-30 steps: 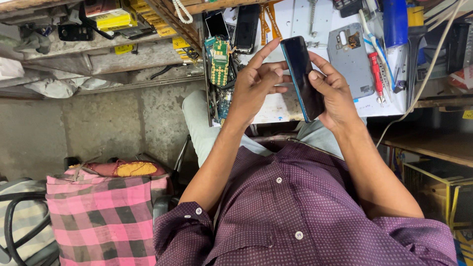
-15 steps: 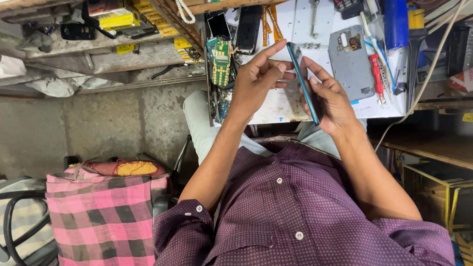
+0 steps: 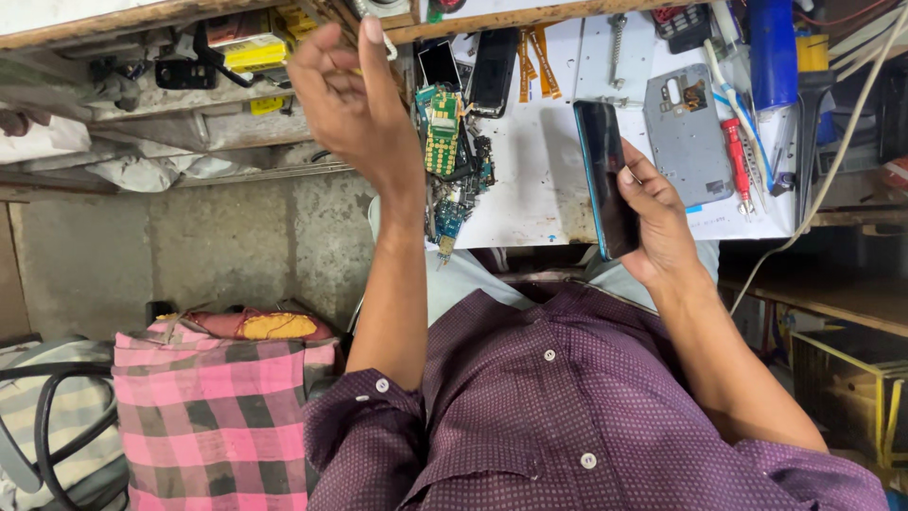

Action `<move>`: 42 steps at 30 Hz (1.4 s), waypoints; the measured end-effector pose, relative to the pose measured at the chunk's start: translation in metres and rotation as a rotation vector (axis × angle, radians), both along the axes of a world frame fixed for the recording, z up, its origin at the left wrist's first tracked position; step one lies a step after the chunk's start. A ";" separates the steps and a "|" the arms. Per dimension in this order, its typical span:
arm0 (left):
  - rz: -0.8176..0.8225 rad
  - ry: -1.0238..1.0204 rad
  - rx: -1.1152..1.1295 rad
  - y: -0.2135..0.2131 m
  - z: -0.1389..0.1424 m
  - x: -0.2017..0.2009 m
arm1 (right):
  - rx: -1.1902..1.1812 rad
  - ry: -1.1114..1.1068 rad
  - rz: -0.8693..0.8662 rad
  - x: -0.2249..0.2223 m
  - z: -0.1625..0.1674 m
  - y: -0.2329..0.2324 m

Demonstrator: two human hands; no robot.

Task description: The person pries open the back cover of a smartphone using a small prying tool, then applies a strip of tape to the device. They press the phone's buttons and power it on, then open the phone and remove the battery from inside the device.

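The dark smartphone (image 3: 603,180) is gripped edge-on in the right hand (image 3: 653,213), fingers closed round it above the white tabletop (image 3: 539,189), beside the grey back cover (image 3: 686,132); by my reading the phone is only being looked over, nothing yet refitted. Half a second ago both hands held it; now the left hand (image 3: 350,104) has let go and risen left, fingers loosely curled and empty.

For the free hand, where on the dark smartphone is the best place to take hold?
Probably the far upper end of the smartphone, pinched across its two long edges. The right hand grips the lower half, so only the upper end is clear. The raised left hand would approach from its own side, above the white bench.
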State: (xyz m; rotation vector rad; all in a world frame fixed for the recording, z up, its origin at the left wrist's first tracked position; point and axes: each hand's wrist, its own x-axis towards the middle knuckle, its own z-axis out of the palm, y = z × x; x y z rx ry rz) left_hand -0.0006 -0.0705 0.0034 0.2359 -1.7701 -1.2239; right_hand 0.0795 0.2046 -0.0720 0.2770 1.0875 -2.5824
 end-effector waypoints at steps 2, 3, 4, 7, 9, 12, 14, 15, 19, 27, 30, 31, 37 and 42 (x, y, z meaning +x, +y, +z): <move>0.042 0.015 -0.065 -0.009 0.005 -0.010 | -0.006 0.004 0.011 0.001 0.002 -0.003; 0.046 0.024 -0.055 -0.012 0.007 -0.014 | -0.009 0.008 0.013 0.001 0.003 -0.004; 0.049 0.035 -0.043 -0.015 0.009 -0.018 | -0.006 0.007 0.016 0.002 0.003 -0.005; 0.025 0.062 -0.046 -0.022 0.013 -0.025 | 0.012 0.004 0.025 0.003 0.004 -0.006; 0.016 0.064 -0.069 -0.027 0.011 -0.025 | 0.028 0.017 0.037 0.003 0.003 -0.006; 0.001 0.077 -0.097 -0.033 0.007 -0.027 | 0.015 0.018 0.033 0.004 -0.001 -0.006; -0.042 0.111 -0.086 -0.035 0.006 -0.029 | 0.013 -0.019 0.026 0.003 -0.005 -0.004; -0.063 0.109 -0.061 -0.036 0.006 -0.028 | 0.011 -0.033 0.022 0.003 -0.008 -0.004; -0.232 0.080 0.116 -0.027 0.000 -0.007 | -0.125 0.011 0.041 0.001 -0.019 0.002; -0.540 -0.214 0.395 0.042 -0.041 0.044 | -0.409 -0.019 0.161 -0.015 -0.039 0.003; -0.682 -0.224 0.440 0.059 -0.041 0.044 | -0.530 0.089 0.214 -0.024 -0.042 -0.001; -0.719 -0.228 0.455 0.065 -0.039 0.044 | -0.534 0.098 0.215 -0.027 -0.043 -0.003; -0.777 -0.285 0.399 0.090 -0.022 0.041 | -0.553 0.090 0.215 -0.036 -0.037 -0.012; -0.796 -0.234 0.511 0.099 -0.009 0.040 | -0.521 0.139 0.245 -0.037 -0.028 -0.019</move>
